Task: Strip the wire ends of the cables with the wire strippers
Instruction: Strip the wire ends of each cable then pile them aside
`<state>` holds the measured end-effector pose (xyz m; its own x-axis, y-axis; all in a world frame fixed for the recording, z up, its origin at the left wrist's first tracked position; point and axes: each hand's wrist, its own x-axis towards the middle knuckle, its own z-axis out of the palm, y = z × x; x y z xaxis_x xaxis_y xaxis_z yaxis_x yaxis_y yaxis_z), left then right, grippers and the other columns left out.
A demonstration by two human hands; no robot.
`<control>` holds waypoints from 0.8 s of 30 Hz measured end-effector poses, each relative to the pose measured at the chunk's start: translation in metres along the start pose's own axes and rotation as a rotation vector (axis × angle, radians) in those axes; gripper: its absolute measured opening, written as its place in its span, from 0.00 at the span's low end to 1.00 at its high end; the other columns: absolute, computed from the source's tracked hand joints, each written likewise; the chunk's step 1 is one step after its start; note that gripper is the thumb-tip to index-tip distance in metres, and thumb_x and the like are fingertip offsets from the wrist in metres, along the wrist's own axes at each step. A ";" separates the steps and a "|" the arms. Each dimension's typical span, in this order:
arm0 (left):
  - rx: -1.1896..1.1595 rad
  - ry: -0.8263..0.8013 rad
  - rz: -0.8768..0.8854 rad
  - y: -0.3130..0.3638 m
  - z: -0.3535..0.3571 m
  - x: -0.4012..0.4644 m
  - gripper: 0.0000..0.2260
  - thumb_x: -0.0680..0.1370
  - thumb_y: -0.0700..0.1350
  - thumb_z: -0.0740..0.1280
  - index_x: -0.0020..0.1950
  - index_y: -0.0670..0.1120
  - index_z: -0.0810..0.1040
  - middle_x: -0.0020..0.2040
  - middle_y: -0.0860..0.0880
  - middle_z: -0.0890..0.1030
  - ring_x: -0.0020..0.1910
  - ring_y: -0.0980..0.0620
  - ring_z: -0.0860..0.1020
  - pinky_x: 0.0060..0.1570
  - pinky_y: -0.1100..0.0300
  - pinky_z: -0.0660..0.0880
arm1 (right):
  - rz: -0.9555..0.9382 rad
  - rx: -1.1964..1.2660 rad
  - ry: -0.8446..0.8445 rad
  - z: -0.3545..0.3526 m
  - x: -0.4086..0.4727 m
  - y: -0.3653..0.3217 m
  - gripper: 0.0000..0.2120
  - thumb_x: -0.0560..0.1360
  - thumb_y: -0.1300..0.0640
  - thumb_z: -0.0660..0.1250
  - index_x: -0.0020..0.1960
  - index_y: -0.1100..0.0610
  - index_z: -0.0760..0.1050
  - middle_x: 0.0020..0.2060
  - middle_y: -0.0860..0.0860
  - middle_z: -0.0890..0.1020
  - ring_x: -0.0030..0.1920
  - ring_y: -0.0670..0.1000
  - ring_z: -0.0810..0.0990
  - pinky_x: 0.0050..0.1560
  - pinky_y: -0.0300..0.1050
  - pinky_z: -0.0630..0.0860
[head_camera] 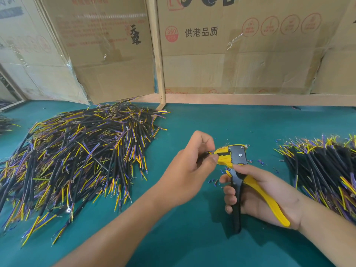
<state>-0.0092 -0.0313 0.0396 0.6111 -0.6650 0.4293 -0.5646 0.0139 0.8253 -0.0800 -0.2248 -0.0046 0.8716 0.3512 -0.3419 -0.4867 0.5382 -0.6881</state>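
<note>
Green mat before cardboard; left hand pinches cable, right hand grips strippers.

Bare green mat lies open between two cable heaps, cardboard wall blocking behind

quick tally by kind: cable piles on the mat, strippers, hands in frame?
Cable piles: 3, namely big left pile, right pile, small pile at far left edge
Wire strippers: 1
Hands: 2, left hand pinching a cable end at the tool head, right hand gripping the handles
Total: 6
</note>
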 end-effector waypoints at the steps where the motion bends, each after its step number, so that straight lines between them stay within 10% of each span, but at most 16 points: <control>1: 0.032 0.004 0.007 -0.001 0.000 0.000 0.04 0.80 0.49 0.59 0.51 0.51 0.65 0.34 0.50 0.66 0.34 0.47 0.62 0.34 0.49 0.63 | -0.003 -0.003 0.014 0.000 0.000 0.000 0.23 0.65 0.47 0.80 0.49 0.64 0.81 0.34 0.58 0.74 0.33 0.58 0.75 0.40 0.57 0.77; 7: 0.267 0.031 0.091 0.001 -0.004 -0.001 0.06 0.81 0.42 0.61 0.51 0.51 0.64 0.34 0.50 0.67 0.30 0.53 0.63 0.31 0.69 0.60 | -0.007 -0.002 0.020 0.001 0.000 0.000 0.23 0.65 0.47 0.80 0.49 0.64 0.81 0.34 0.58 0.74 0.33 0.58 0.74 0.41 0.56 0.77; 16: 0.436 0.082 0.125 0.002 -0.004 -0.004 0.06 0.78 0.40 0.62 0.55 0.46 0.70 0.32 0.51 0.70 0.29 0.56 0.66 0.33 0.69 0.61 | -0.035 -0.004 0.082 0.010 -0.002 0.000 0.25 0.58 0.49 0.82 0.45 0.64 0.81 0.33 0.58 0.72 0.31 0.58 0.74 0.37 0.55 0.77; 24: 0.343 0.128 0.120 0.000 -0.006 0.000 0.06 0.76 0.38 0.58 0.48 0.49 0.68 0.31 0.53 0.65 0.30 0.53 0.62 0.31 0.65 0.59 | -0.004 -0.009 -0.047 -0.004 0.000 0.000 0.20 0.71 0.47 0.76 0.51 0.63 0.80 0.36 0.58 0.74 0.35 0.58 0.75 0.44 0.58 0.77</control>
<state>-0.0058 -0.0264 0.0418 0.5813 -0.5752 0.5756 -0.7761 -0.1792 0.6046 -0.0798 -0.2281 -0.0069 0.8696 0.3852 -0.3088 -0.4827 0.5324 -0.6954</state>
